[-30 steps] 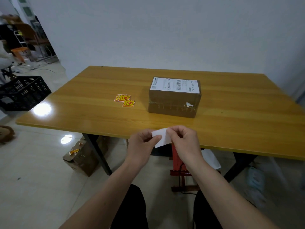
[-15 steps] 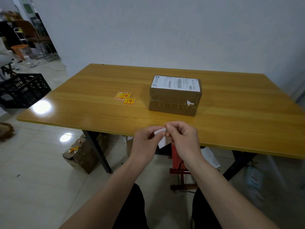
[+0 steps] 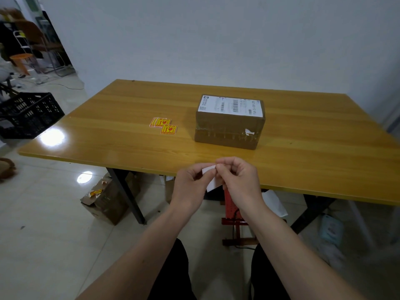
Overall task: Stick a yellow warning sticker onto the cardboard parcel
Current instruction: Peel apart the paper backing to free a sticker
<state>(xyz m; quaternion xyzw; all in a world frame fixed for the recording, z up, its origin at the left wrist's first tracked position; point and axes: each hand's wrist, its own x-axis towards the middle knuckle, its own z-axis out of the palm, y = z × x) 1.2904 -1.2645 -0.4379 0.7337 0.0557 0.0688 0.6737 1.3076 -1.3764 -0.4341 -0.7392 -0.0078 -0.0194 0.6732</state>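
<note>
At the table's (image 3: 129, 152) near edge, both grips, left hand (image 3: 190, 187), right hand (image 3: 240, 180), still pinching the sticker (image 3: 211, 178) (white back showing), now more bent.

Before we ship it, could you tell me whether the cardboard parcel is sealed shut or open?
Shut. The cardboard parcel sits flat on the table, flaps closed, its shipping label unbroken across the top.

Wooden table (image 3: 303, 161) before a plain pale wall (image 3: 216, 40), glossy tiled floor (image 3: 43, 234) beneath with lamp glare, black crate (image 3: 28, 115) left of table, cardboard box (image 3: 104, 204) under it
</note>
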